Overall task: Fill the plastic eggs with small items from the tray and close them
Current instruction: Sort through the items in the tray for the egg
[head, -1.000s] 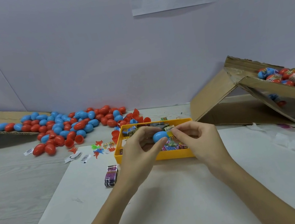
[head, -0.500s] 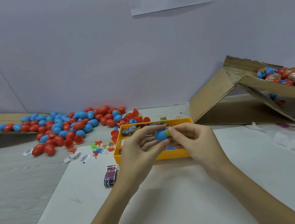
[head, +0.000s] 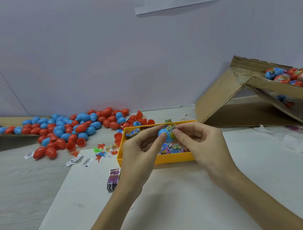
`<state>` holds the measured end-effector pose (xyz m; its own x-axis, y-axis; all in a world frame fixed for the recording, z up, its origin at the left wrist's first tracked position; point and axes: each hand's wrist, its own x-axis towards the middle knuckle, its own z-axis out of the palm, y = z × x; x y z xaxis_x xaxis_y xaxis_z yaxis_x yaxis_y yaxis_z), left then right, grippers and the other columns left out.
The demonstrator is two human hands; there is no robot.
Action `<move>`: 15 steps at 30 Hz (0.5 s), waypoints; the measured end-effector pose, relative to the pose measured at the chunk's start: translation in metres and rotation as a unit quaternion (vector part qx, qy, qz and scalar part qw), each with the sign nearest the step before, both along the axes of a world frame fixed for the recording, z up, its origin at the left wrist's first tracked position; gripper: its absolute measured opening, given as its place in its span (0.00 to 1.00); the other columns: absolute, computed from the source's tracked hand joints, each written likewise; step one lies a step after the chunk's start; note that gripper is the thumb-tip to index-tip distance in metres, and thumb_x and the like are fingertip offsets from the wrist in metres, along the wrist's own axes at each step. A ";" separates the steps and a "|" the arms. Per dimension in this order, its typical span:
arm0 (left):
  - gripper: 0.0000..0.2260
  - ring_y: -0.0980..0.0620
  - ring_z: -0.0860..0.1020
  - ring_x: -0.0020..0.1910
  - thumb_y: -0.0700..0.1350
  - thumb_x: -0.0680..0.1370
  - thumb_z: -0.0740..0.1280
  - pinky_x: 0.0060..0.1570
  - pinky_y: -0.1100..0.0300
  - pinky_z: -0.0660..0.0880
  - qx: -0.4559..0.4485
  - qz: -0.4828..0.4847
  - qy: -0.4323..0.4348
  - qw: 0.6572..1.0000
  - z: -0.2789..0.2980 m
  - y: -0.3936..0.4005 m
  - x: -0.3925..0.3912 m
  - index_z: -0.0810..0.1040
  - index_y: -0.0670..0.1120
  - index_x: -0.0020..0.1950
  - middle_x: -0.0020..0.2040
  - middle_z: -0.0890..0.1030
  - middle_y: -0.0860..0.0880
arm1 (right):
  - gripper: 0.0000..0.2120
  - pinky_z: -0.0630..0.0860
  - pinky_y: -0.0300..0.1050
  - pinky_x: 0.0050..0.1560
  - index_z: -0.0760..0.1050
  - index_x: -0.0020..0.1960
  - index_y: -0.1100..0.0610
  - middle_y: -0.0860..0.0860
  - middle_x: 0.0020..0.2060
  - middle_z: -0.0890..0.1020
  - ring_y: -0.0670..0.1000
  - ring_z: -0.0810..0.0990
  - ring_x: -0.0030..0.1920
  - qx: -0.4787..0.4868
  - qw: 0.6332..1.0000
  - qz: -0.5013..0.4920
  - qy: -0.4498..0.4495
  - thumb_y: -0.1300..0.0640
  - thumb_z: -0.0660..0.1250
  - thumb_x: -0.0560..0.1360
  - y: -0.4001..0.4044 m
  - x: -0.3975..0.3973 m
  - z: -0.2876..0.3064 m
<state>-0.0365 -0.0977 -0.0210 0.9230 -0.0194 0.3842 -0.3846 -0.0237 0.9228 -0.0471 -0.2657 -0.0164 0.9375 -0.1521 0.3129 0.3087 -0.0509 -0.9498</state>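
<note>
Across the surface [head: 183, 210], from nine o'clock toward centre, lies a heap of empty eggs [head: 68, 127]; the yellow tray [head: 174, 158] sits at twelve. Above it the left hand [head: 140, 157] pinches a blue egg [head: 163, 133] while the right hand [head: 204, 142] pinches a printed packet [head: 171, 129] against it. Filling seems underway; next, push the packet inside and snap the egg closed.

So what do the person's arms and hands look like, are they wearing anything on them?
Both forearms are bare as far as the picture shows: no sleeves, gloves, watch or bracelets. The left hand and right hand carry no visible rings, and the nails that show are short and unpainted. No markings can be made out on either arm.
</note>
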 end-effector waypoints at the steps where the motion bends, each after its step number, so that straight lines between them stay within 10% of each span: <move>1: 0.14 0.58 0.84 0.55 0.45 0.77 0.74 0.51 0.68 0.79 0.001 -0.002 -0.004 1.000 0.000 0.000 0.000 0.85 0.48 0.62 0.53 0.87 0.57 | 0.07 0.84 0.41 0.49 0.85 0.52 0.51 0.46 0.45 0.88 0.46 0.87 0.49 -0.005 1.000 0.002 0.002 0.52 0.75 0.74 0.000 0.000 0.000; 15: 0.20 0.48 0.83 0.58 0.42 0.76 0.75 0.57 0.57 0.81 0.074 0.024 -0.133 0.988 -0.002 -0.008 -0.008 0.80 0.47 0.68 0.60 0.83 0.52 | 0.18 0.83 0.47 0.56 0.83 0.60 0.58 0.54 0.52 0.88 0.53 0.87 0.55 0.138 0.976 0.116 0.123 0.50 0.74 0.73 0.000 -0.004 0.008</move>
